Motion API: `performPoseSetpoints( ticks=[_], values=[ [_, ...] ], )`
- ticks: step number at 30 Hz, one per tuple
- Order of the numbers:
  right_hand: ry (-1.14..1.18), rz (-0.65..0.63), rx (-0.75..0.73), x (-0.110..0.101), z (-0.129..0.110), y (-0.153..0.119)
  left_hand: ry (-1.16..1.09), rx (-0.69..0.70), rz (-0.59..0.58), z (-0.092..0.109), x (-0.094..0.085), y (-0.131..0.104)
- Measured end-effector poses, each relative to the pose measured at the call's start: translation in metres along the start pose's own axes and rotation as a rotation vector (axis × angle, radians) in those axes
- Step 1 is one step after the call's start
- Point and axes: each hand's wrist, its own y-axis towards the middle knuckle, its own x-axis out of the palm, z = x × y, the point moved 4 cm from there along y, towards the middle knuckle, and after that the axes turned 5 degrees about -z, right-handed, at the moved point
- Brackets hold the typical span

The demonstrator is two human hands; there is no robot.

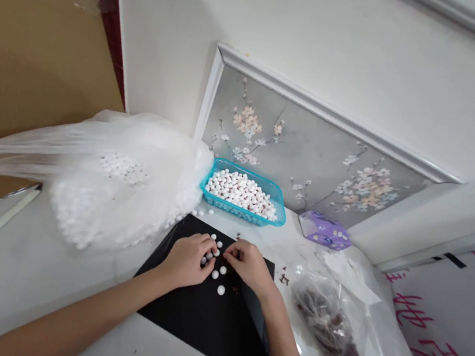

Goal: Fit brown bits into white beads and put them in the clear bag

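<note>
Both my hands rest on a black mat [208,321] on the white table. My left hand [186,259] is curled over a small cluster of white beads [215,245], fingertips touching them. My right hand [249,265] is curled too, its fingertips pinched close to the same cluster; something small may be between them, too tiny to make out. Two loose white beads [220,289] lie on the mat just below the hands. Behind the mat stands a turquoise basket [280,204] filled with several white beads.
A large clear plastic bag [99,182] of white beads lies at the left. At the right lies a clear bag [327,326] with dark reddish-brown pieces, and a purple packet [323,228] sits by the wall. A framed floral panel [311,153] leans behind.
</note>
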Motion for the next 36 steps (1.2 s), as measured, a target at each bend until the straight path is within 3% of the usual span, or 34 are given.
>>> performPoseSetpoints(
  ticks=[16,21,29,36],
  values=[
    [0.002,-0.028,-0.035,-0.002,-0.006,-0.003,-0.035,-0.021,-0.005,-0.002,0.001,0.001],
    [0.104,-0.005,-0.003,-0.006,-0.003,-0.005,-0.332,-0.037,0.039,-0.006,0.000,0.004],
    [0.232,0.002,0.036,-0.010,0.004,-0.007,-0.958,-0.221,0.140,-0.029,0.004,0.011],
    [0.217,0.009,0.063,-0.009,0.006,-0.007,-1.028,-0.283,0.154,-0.035,0.003,0.013]
  ],
)
